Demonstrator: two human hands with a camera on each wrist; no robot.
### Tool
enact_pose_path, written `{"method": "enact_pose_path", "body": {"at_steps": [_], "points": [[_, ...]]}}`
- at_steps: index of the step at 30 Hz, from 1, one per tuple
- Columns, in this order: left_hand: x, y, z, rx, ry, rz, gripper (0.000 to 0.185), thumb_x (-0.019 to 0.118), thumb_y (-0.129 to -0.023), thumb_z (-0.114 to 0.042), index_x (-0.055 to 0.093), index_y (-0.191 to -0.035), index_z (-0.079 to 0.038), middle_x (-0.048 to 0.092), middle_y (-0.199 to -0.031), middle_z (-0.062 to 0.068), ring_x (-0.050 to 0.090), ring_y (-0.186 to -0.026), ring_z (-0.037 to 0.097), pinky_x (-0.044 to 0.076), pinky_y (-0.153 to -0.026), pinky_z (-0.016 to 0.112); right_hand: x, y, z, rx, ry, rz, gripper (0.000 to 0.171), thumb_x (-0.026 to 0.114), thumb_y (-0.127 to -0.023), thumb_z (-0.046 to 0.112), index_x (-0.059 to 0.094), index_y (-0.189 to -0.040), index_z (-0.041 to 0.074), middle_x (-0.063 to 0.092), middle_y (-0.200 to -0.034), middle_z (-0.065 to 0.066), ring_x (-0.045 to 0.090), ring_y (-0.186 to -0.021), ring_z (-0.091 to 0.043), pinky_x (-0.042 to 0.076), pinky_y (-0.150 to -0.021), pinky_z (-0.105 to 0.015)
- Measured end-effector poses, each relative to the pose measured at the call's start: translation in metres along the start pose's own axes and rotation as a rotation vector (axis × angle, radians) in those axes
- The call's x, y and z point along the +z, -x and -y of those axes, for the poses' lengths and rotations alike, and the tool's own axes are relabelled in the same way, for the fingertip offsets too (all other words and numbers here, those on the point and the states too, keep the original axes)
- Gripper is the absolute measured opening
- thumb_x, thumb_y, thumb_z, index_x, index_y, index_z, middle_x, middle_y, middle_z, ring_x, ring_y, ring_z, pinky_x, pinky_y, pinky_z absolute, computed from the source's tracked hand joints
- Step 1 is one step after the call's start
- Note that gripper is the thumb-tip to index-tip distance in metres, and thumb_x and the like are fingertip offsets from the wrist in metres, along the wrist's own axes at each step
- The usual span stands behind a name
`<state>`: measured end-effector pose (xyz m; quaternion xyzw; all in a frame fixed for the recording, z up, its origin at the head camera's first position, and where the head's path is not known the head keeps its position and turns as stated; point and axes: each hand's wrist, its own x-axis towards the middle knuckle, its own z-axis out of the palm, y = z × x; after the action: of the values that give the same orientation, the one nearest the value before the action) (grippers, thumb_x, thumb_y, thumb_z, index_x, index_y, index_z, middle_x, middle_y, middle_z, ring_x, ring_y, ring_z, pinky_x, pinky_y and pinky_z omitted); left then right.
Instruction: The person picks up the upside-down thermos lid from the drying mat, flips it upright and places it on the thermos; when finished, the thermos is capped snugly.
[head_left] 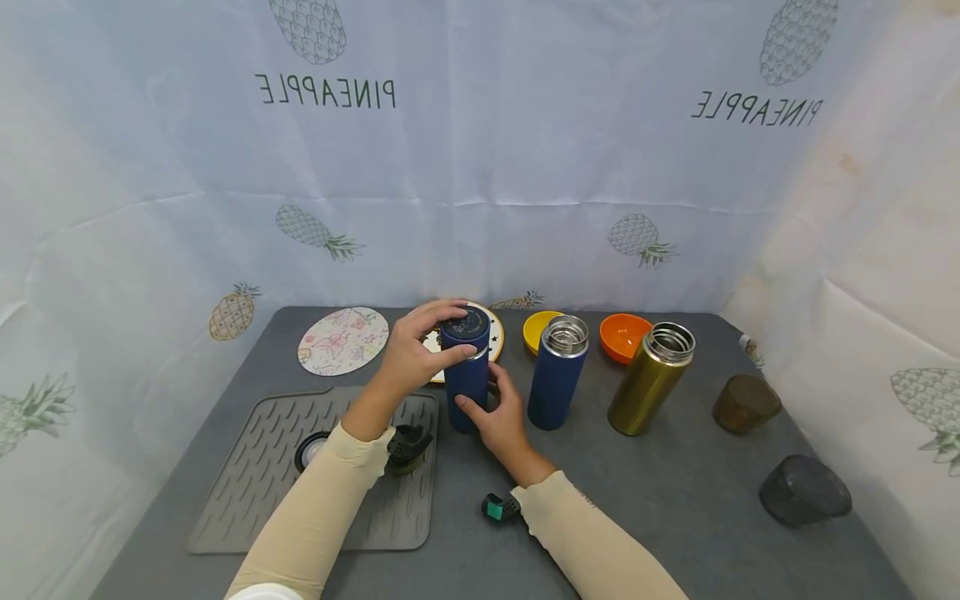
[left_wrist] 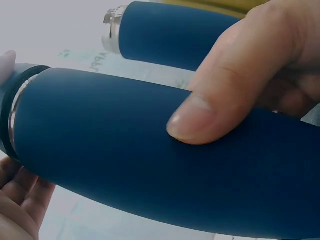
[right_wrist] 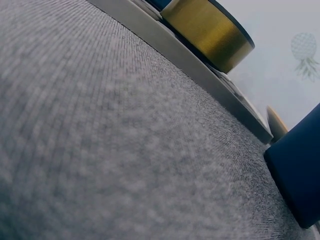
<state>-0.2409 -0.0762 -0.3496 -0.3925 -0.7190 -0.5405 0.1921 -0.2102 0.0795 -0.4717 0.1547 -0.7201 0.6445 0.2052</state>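
The grey tabletop [head_left: 675, 500] carries everything, and the ribbed drying mat [head_left: 255, 475] at its left is the biggest piece on it; a wrist strap already hangs over that mat, and a dragged sleeve could probably shift it. Near the middle, the blue flask [head_left: 465, 392] stands upright just in front of a round patterned coaster [head_left: 495, 337], with 2 open flasks to its right: another blue flask [head_left: 557, 382] close by and a gold flask [head_left: 649, 379] leaning further over. The right hand [head_left: 501, 421] wraps its fingers around the lower body of the blue flask, steadying it. The left hand [head_left: 412, 350] curls from above around the dark lid [head_left: 467, 323], fingers and thumb pinching its rim. If the lid sits crooked, turning it would likely jam the thread. A hard twist with a loose lower grip could spin or tip the flask into its open neighbour, knocking it over. The small teal-tipped object [head_left: 495, 507] by the right forearm could be swept off.
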Motion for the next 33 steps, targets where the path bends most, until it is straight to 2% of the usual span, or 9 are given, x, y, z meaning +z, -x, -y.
{"method": "enact_pose_path", "body": {"at_steps": [5, 8, 14, 17, 21, 28, 33], "points": [[0.000, 0.002, 0.005, 0.005, 0.034, 0.001, 0.044, 0.080, -0.073, 0.010, 0.064, -0.114, 0.009, 0.056, -0.127, 0.026, 0.053, -0.120, 0.034, 0.048, -0.094, 0.042, 0.001, 0.000, -0.001, 0.002, 0.005, 0.007, 0.059, 0.077, -0.083, 0.007, 0.050, -0.134, -0.005, 0.057, -0.123, -0.020, 0.056, -0.111, -0.032, 0.041, -0.098, -0.053], [0.002, 0.003, 0.007, -0.001, 0.047, -0.013, 0.045, 0.080, -0.073, 0.010, 0.063, -0.115, 0.010, 0.055, -0.127, 0.028, 0.053, -0.120, 0.035, 0.047, -0.095, 0.040, 0.001, 0.000, -0.002, -0.002, 0.003, 0.004, 0.058, 0.077, -0.083, 0.007, 0.050, -0.134, -0.005, 0.057, -0.123, -0.019, 0.055, -0.112, -0.032, 0.041, -0.098, -0.053], [0.009, 0.008, 0.008, -0.007, 0.029, -0.097, 0.045, 0.082, -0.070, 0.010, 0.065, -0.113, 0.011, 0.057, -0.124, 0.027, 0.056, -0.115, 0.035, 0.049, -0.092, 0.033, 0.001, 0.001, -0.003, 0.000, 0.003, -0.001, 0.058, 0.077, -0.083, 0.006, 0.050, -0.133, -0.006, 0.058, -0.123, -0.020, 0.056, -0.111, -0.033, 0.041, -0.098, -0.054], [0.010, 0.007, 0.007, 0.001, 0.042, -0.117, 0.045, 0.082, -0.069, 0.012, 0.065, -0.111, 0.011, 0.057, -0.123, 0.029, 0.056, -0.114, 0.034, 0.050, -0.091, 0.032, 0.001, 0.000, -0.003, -0.006, 0.004, 0.000, 0.057, 0.077, -0.083, 0.006, 0.050, -0.133, -0.006, 0.058, -0.123, -0.020, 0.056, -0.112, -0.033, 0.041, -0.098, -0.053], [0.010, 0.007, 0.008, 0.002, 0.070, -0.109, 0.045, 0.082, -0.069, 0.013, 0.065, -0.110, 0.012, 0.056, -0.123, 0.029, 0.056, -0.114, 0.034, 0.050, -0.090, 0.034, 0.001, 0.000, -0.003, -0.017, 0.003, 0.000, 0.058, 0.077, -0.083, 0.005, 0.050, -0.133, -0.006, 0.058, -0.123, -0.020, 0.056, -0.111, -0.033, 0.041, -0.098, -0.054], [0.009, 0.012, 0.009, -0.038, 0.087, -0.108, 0.045, 0.081, -0.072, 0.011, 0.064, -0.113, 0.011, 0.055, -0.125, 0.028, 0.055, -0.116, 0.033, 0.050, -0.091, 0.036, 0.001, 0.001, -0.001, 0.004, 0.002, 0.009, 0.057, 0.076, -0.083, 0.005, 0.050, -0.133, -0.005, 0.058, -0.123, -0.020, 0.055, -0.111, -0.033, 0.041, -0.098, -0.053], [0.004, 0.007, 0.005, -0.061, 0.081, -0.047, 0.044, 0.080, -0.074, 0.009, 0.064, -0.115, 0.010, 0.055, -0.128, 0.027, 0.054, -0.119, 0.033, 0.048, -0.092, 0.047, 0.001, 0.000, -0.001, -0.012, 0.014, -0.001, 0.057, 0.076, -0.083, 0.006, 0.050, -0.133, -0.006, 0.058, -0.121, -0.021, 0.056, -0.109, -0.035, 0.042, -0.096, -0.055]]}}
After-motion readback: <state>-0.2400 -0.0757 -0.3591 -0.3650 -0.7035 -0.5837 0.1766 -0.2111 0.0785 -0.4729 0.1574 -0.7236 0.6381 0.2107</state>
